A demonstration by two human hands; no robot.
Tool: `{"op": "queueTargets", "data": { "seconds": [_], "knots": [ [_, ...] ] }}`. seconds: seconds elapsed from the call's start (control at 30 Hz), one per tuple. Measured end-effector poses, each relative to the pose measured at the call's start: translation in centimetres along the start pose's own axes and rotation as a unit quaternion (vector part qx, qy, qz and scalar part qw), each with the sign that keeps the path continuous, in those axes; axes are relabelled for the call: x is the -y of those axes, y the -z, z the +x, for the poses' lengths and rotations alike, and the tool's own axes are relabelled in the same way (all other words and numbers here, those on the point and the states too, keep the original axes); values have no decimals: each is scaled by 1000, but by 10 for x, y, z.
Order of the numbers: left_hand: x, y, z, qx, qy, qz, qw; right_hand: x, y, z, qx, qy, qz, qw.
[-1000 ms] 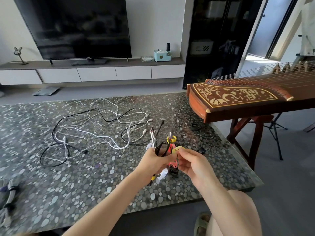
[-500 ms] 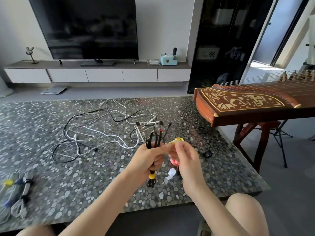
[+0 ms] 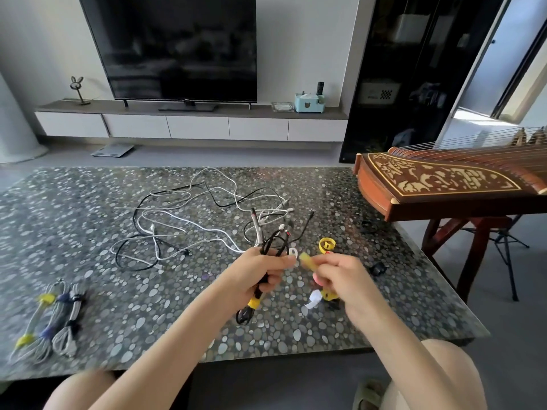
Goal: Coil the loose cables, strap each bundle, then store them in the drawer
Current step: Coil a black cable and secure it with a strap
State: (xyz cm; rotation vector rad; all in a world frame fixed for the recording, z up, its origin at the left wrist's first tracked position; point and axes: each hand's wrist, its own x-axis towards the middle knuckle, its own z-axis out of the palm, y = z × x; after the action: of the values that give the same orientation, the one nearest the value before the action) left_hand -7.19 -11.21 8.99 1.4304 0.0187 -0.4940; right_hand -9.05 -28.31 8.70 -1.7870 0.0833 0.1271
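Observation:
My left hand [image 3: 260, 272] grips a coiled black cable bundle [image 3: 270, 247] above the pebble-patterned table [image 3: 148, 291]; a yellow strap [image 3: 254, 303] is wrapped round the bundle's lower end. My right hand [image 3: 340, 276] pinches a loose yellow strap [image 3: 307, 258] just right of the bundle. A tangle of loose white and black cables [image 3: 201, 220] lies at the table's middle. Three strapped cable bundles [image 3: 50, 324] lie at the near left.
More straps lie near my hands: a rolled yellow strap [image 3: 326, 244], a white strap [image 3: 313, 300], a black strap [image 3: 378, 268]. A wooden zither [image 3: 444, 184] on a stand overhangs the table's right side. A TV cabinet with drawers [image 3: 195, 127] runs along the far wall.
The view has swung left, bringing the strapped bundles at the near left fully into sight. My right hand has drawn the yellow strap out to the right of the bundle.

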Motion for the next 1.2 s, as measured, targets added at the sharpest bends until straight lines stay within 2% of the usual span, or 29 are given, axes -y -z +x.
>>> {"op": "queueTargets", "data": {
  "seconds": [0.07, 0.1, 0.17, 0.23, 0.33, 0.4, 0.47, 0.57, 0.67, 0.73, 0.87, 1.07, 1.13, 1.2],
  "knots": [
    [0, 4, 0, 21, 35, -40, 998, 4, 10, 1, -16, 3, 65, 998],
    [0, 6, 0, 30, 51, -65, 996, 7, 12, 0, 2, 24, 92, 995],
    [2, 8, 3, 35, 62, -60, 996, 12, 6, -4, 85, 81, 109, 987],
    [4, 4, 5, 18, 44, 72, 996, 13, -9, -4, 141, 119, 87, 979],
    [5, -5, 5, 12, -30, 305, 952, 7, -26, 5, 84, 146, 5, 986],
    [7, -4, 6, 3, -71, 360, 930, 1, -27, 9, 48, 136, -21, 989],
    [9, 0, 7, -11, -87, 342, 935, -8, -26, 11, 34, 121, -11, 992],
    [13, 2, 10, -43, -69, 295, 952, -16, -28, 10, 20, 103, 9, 994],
    [16, -2, 11, -7, -33, 86, 996, -17, -29, 8, 15, 103, 70, 992],
    [17, -2, 11, -13, -18, -5, 1000, -19, -29, 6, 9, 107, 71, 992],
    [23, -5, 13, -104, -40, 17, 994, -29, -32, 7, -12, 139, -3, 990],
    [23, -8, 10, -178, -63, 21, 982, -38, -30, -6, -34, 223, -56, 973],
    [21, -8, 8, -198, -80, 55, 975, -46, -23, -14, -58, 215, -56, 973],
    [20, -9, 6, -201, -97, 93, 970, -49, -16, -17, -67, 170, -71, 981]
  ]
}}
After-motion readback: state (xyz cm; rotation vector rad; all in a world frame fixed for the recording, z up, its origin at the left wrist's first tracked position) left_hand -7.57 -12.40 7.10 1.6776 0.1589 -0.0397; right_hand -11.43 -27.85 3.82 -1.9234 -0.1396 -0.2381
